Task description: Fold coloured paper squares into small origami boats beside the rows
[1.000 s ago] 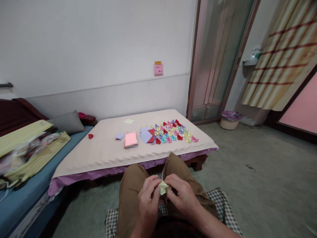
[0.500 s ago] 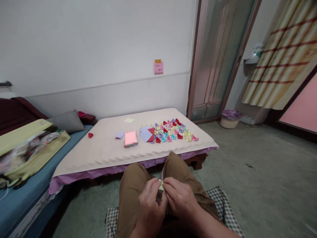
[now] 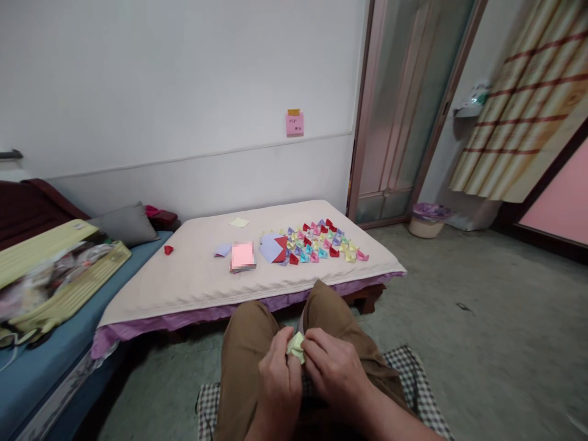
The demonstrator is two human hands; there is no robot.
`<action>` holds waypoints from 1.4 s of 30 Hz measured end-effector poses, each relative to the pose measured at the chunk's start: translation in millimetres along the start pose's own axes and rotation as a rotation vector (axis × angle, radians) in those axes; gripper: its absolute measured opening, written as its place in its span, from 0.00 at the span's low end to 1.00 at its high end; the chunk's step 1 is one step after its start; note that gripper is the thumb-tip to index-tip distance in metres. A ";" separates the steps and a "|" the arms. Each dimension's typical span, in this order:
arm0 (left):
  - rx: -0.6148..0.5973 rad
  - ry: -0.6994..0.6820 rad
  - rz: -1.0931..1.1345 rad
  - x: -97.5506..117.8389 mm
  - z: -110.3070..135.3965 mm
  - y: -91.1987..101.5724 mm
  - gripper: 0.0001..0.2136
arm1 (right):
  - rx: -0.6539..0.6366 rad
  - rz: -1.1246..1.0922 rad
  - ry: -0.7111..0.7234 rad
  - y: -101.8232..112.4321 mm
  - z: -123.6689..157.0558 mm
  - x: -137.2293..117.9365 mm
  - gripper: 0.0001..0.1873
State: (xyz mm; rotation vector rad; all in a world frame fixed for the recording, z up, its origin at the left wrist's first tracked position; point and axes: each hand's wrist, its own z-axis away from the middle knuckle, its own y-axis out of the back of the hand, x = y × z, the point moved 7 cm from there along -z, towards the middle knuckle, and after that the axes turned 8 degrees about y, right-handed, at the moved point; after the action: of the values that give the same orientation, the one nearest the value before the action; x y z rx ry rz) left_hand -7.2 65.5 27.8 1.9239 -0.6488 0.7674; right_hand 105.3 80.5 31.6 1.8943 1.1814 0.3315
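Between my two hands, just above my lap, is a small folded piece of pale yellow-green paper (image 3: 296,347). My left hand (image 3: 279,370) grips its left side, thumb and fingers closed on it. On the opposite edge, my right hand (image 3: 333,366) pinches the same paper with its fingertips. Parts of the folds are hidden behind my fingers. Beyond my knees, many small folded paper pieces (image 3: 321,242) in red, pink, blue, yellow and purple lie on the low bed. Left of them rest a purple and red folded paper (image 3: 272,248) and a pink square stack (image 3: 242,256).
The low bed (image 3: 184,282) has a cream cover. A purple paper (image 3: 223,250), a pale yellow sheet (image 3: 239,222) and a red folded piece (image 3: 168,250) lie on it. An open yellow suitcase (image 3: 68,288) is at left; a lined bin (image 3: 427,223) stands by the door.
The yellow-green paper has turned and shows more of its folded face. My left fingers have shifted and opened slightly around it, while my right hand keeps its pinch.
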 end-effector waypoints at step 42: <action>-0.202 0.431 0.553 -9.4 -11.4 -20.6 0.14 | 0.143 -0.067 -0.203 0.1 1.1 21.7 0.08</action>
State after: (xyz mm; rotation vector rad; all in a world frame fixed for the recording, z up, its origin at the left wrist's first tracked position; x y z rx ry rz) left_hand -1.7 85.7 13.4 1.3366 -0.9531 1.3565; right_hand 117.3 98.0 26.6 1.9537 1.1529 0.0168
